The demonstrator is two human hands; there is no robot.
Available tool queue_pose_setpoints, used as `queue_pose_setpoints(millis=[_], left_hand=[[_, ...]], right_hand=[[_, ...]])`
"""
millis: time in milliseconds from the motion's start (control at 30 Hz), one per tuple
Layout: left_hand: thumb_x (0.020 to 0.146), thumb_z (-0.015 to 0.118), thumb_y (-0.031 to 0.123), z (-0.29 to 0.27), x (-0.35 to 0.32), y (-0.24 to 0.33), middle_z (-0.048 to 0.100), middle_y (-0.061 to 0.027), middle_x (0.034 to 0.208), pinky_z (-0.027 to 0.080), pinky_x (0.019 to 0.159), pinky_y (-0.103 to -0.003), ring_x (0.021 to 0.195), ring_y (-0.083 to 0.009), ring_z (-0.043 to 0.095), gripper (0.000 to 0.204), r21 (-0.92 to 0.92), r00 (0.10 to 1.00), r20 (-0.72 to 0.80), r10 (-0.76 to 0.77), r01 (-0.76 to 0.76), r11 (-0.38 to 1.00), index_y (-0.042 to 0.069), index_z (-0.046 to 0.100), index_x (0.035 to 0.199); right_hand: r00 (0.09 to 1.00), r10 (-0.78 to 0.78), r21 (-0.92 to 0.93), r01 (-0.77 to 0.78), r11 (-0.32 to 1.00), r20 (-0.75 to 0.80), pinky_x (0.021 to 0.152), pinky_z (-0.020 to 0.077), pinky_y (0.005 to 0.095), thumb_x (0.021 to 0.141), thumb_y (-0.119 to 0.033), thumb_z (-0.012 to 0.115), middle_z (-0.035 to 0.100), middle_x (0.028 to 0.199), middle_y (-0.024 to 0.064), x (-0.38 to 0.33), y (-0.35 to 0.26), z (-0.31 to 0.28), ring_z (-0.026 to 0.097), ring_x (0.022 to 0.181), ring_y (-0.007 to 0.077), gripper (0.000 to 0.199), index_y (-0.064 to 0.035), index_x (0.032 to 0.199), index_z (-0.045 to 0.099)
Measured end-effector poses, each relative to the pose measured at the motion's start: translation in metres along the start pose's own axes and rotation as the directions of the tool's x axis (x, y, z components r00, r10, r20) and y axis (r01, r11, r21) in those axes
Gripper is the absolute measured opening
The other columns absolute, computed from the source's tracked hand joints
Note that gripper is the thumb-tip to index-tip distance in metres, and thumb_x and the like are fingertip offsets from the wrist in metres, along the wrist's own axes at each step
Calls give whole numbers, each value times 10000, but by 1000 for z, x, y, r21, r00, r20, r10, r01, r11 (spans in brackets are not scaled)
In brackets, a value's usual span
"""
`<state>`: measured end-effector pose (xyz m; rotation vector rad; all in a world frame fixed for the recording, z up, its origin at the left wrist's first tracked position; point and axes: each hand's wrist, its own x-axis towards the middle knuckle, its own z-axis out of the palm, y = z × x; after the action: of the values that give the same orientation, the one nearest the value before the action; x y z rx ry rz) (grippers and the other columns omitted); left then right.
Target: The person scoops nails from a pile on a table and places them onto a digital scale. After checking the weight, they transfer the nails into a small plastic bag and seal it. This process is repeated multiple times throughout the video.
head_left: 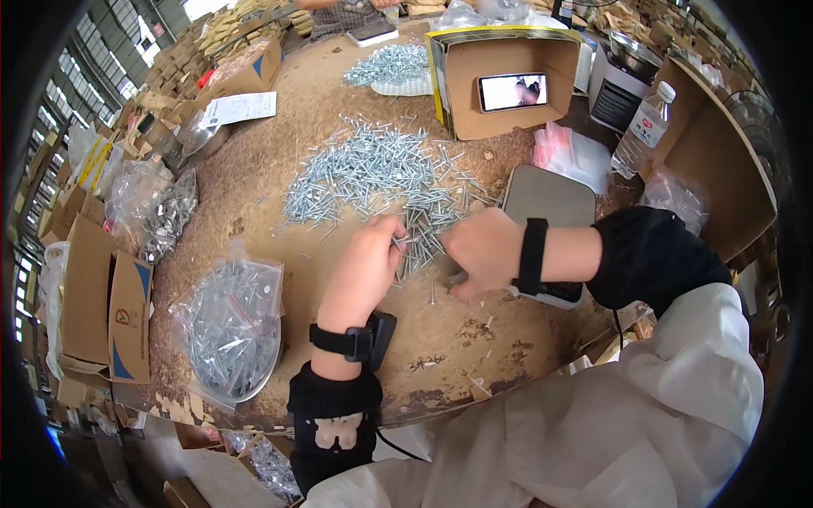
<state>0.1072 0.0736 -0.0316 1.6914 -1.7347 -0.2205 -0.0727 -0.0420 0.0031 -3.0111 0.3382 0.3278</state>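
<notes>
A loose pile of silver screws (364,169) spreads over the worn brown table. At its near edge, my left hand (374,245) is closed, thumb and fingers pinched together with screws showing at the fingertips. To the right, my right hand (484,245) has its fingers curled down by the pile's edge. Its fingertips are partly hidden and slightly blurred, so what they hold cannot be made out. Just beyond that hand lies a grey flat-topped device (550,199), partly covered by my right wrist. A few stray screws lie on the wood near both hands.
A clear bag of screws (233,326) sits left of my left forearm. At the back, an open cardboard box (461,120) holds a phone (513,91). Plastic bags (584,157) and a water bottle (644,131) stand at right. Another screw heap (388,63) lies farther back, near another person (343,17).
</notes>
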Motion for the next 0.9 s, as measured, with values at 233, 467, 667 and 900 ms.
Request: queue_pose_setpoints(millis=[233,467,667,900], left_hand=[[808,710,47,8,-4,-4,644,-172,976,505,773,-398,862,-331,638,291,91,995,47,-88,83,992,4,594,1071],[698,830,238,-10,-6,12,625,-141,1052,460,911,-432,1025,-347,596,493,307,989,67,-129,103,946,45,632,1105],[640,848,237,-5,-10,4,602,-105,948,417,911,-441,1044,-311,572,389,359,991,60,-117,88,929,81,681,955],[697,818,166,11,0,-8,627,-76,923,400,891,-413,976,-273,590,261,217,996,49,-78,66,974,78,699,911]], right_hand=[[983,-39,114,60,992,-182,686,520,473,633,-284,860,648,798,183,14,6,-17,650,797,408,664,12,1079,468],[985,-84,-6,85,996,-149,761,517,458,682,-374,821,606,929,166,-1,21,-16,641,868,358,545,-6,1008,585],[997,-54,4,55,999,-55,734,535,446,745,-438,771,604,972,156,18,5,-9,646,875,355,536,5,1000,607],[973,-83,205,129,970,-217,809,523,454,716,-316,811,622,1036,167,37,10,7,642,940,369,587,-15,1164,579]])
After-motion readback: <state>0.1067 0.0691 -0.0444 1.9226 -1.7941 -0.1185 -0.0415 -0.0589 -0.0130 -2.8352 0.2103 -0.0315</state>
